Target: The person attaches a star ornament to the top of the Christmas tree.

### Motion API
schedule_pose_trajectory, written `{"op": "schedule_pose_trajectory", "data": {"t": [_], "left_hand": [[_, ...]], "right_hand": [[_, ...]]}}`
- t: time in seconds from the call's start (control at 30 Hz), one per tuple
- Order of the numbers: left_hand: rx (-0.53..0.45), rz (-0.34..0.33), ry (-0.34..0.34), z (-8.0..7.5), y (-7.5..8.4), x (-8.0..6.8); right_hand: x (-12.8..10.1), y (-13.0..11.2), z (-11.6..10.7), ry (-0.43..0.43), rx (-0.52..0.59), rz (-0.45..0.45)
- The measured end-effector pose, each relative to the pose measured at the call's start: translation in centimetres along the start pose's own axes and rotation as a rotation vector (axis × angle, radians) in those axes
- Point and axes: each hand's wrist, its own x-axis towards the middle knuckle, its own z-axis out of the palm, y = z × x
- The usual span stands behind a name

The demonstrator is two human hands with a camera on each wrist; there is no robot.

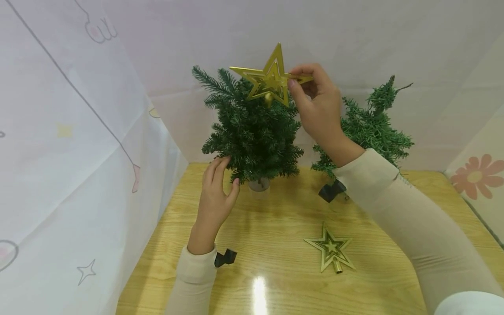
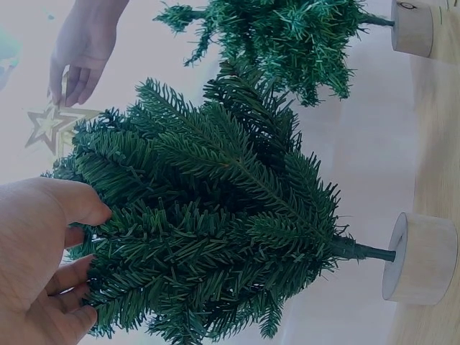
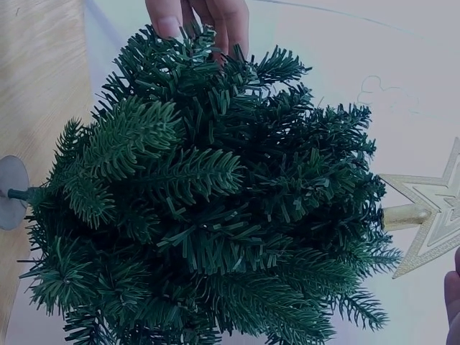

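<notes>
A small green tree (image 1: 252,131) stands on a pale round base (image 1: 259,184) at the back of the wooden table (image 1: 283,280). A gold star (image 1: 269,78) sits at its tip. My right hand (image 1: 293,78) pinches one point of that star between thumb and fingers. My left hand (image 1: 228,173) rests with relaxed fingers against the tree's lower left branches. The left wrist view shows the tree (image 2: 215,215) sideways, its wooden base (image 2: 420,259) and my left hand (image 2: 90,241) on the foliage. In the right wrist view the star (image 3: 431,215) sits on the tree (image 3: 215,201).
A second green tree (image 1: 370,127) stands behind my right forearm, its base (image 2: 413,27) visible in the left wrist view. A second gold star (image 1: 330,249) lies flat on the table, front right. White patterned cloth (image 1: 78,153) walls in the left, back and right.
</notes>
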Motion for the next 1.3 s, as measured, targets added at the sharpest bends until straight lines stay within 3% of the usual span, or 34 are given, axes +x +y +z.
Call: {"op": "schedule_pose_trajectory", "data": {"t": [0.17, 0.77, 1.3], "left_hand": [[-0.004, 0.002, 0.009, 0.09, 0.00, 0.02], [-0.002, -0.011, -0.009, 0.18, 0.00, -0.02], [-0.002, -0.003, -0.004, 0.05, 0.09, 0.02]], "right_hand": [[0.11, 0.01, 0.01, -0.007, -0.006, -0.004], [0.19, -0.26, 0.03, -0.045, 0.003, 0.120], [0.17, 0.04, 0.11, -0.056, 0.013, 0.125]]}}
